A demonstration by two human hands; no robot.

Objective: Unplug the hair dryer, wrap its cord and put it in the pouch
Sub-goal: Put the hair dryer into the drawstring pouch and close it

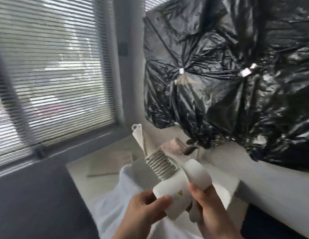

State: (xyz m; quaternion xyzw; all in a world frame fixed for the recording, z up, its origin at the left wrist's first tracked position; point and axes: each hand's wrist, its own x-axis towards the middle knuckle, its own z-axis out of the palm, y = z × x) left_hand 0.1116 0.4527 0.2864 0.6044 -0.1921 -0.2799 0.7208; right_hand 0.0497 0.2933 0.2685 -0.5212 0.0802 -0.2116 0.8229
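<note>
hair dryer (172,199), white, is held up between both hands above a white ledge (102,163), its handle pointing up and away. cord (160,164) is coiled tightly round the handle. left hand (146,209) grips the barrel from the left, thumb laid across it; right hand (207,209) curls round the dryer's right side. white fabric (115,204) lies beneath the hands. black plastic sheeting (228,83) covers the wall at right; window blinds (55,75) hang at left.

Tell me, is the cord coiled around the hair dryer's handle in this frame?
Yes, the cord lies in tight, neat coils around the handle of the hair dryer.
</note>
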